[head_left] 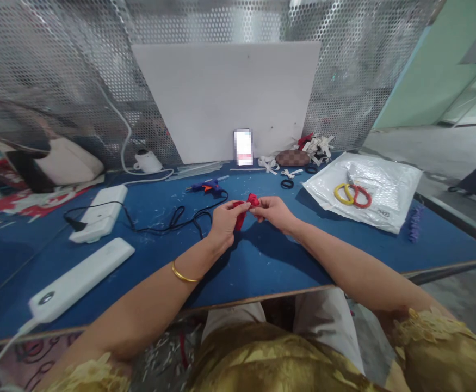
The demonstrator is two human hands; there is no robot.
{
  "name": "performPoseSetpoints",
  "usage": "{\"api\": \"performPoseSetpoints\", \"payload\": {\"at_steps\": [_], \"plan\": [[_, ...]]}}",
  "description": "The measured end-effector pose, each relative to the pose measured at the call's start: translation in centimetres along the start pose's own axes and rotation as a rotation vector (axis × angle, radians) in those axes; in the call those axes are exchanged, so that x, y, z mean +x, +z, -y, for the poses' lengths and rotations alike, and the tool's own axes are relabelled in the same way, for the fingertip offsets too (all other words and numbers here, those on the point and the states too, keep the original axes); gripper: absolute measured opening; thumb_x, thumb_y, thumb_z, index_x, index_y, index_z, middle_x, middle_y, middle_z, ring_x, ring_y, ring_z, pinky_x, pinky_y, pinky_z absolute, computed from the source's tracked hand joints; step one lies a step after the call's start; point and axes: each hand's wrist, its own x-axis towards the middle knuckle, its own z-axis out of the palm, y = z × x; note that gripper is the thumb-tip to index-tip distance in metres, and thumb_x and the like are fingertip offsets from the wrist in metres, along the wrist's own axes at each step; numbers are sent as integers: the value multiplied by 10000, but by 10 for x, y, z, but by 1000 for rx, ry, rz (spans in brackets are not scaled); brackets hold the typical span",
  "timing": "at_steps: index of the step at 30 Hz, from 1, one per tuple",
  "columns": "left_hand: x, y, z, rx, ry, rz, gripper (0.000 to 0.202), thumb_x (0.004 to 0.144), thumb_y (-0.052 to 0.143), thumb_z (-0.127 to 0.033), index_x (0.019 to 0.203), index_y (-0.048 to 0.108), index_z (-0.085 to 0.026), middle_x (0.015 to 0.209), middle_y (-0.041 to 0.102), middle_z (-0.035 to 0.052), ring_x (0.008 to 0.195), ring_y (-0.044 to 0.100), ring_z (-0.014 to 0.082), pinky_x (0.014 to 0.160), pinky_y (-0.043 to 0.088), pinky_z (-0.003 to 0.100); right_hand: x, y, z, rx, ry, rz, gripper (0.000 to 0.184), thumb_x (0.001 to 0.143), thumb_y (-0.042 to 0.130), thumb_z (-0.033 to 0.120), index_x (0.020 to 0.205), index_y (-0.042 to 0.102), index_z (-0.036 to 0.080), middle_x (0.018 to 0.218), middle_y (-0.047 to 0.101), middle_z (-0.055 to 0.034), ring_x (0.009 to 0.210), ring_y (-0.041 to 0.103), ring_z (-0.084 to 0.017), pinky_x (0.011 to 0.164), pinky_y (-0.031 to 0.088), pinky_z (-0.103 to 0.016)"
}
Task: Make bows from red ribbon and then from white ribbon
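A red ribbon, bunched into a rosette-like knot (253,200) at its upper end, is held above the blue table (258,267). My left hand (226,219) pinches it, and a loose length of it hangs below those fingers. From the other side my right hand (276,213) has its fingertips closed on the bunched part. Just beyond my left hand lies a blue glue gun (205,186) with an orange trigger, its black cord trailing over the table. The fingers cover part of the ribbon.
Scissors with yellow and red handles (352,195) rest on a white bubble mailer (368,188) at the right. White power strips (82,277) lie at the left. A lit phone (243,147) leans against a white board (238,92). Black hair ties (287,184) and white ribbon scraps (268,163) sit nearby.
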Motion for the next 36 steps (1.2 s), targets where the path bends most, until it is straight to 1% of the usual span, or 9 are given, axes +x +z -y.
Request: {"api": "performPoseSetpoints", "payload": {"at_steps": [7,10,13,18,21,25,28,32,36], "plan": [[7,-3,3,-172,-207,-41,161,482,757,-134,587,636,-118,586,606,4,526,510,76,519,406,203,-1,2,-4,-146,-64,25,210,690,648,301,590,522,166,486,530,35,441,472,-85,475,351,-214],[8,-3,3,-178,-212,-52,147,487,754,-122,570,633,-119,571,593,-1,510,497,68,504,404,199,0,0,-4,-169,-70,9,217,690,653,290,577,517,166,485,530,34,432,468,-81,474,342,-214],[6,-1,0,-169,-161,-28,177,487,776,-149,608,649,-122,575,602,-7,517,510,67,512,412,190,-1,1,-4,-70,-55,23,222,693,665,317,597,542,159,505,535,35,458,480,-81,504,377,-217],[-4,3,-6,-135,-105,49,273,486,814,-268,670,667,-131,598,637,9,508,544,101,498,428,222,-7,9,-3,147,80,64,327,650,732,422,775,636,136,660,618,-6,549,548,-93,565,437,-225],[-6,2,-6,-113,-127,77,299,494,809,-314,691,674,-133,603,643,19,500,545,120,494,428,250,-10,13,-2,178,104,66,345,626,747,438,733,640,128,629,625,-18,527,543,-97,557,442,-234],[-1,-1,-4,-74,-113,41,269,501,793,-293,688,688,-131,667,659,27,594,565,120,554,422,236,-7,11,-1,57,15,45,251,681,685,370,633,609,136,549,606,-9,476,512,-98,521,416,-234],[2,-3,-3,-72,-121,-18,214,479,788,-248,594,654,-127,573,603,-2,560,521,91,542,387,208,-5,6,-3,-124,-48,59,226,732,611,306,580,572,143,502,575,-2,459,491,-98,505,381,-227],[3,-4,-1,-123,-164,-58,212,421,786,-185,522,609,-125,524,567,-16,518,482,76,525,377,200,-3,1,-7,-353,-53,111,235,742,582,263,546,554,136,499,552,-4,459,459,-93,481,327,-222],[4,-3,2,-133,-229,-73,192,411,769,-149,524,615,-127,533,582,-2,508,483,82,507,375,204,0,-1,-14,-357,-10,154,210,715,601,267,558,537,143,494,536,16,455,443,-87,476,322,-215]]}}
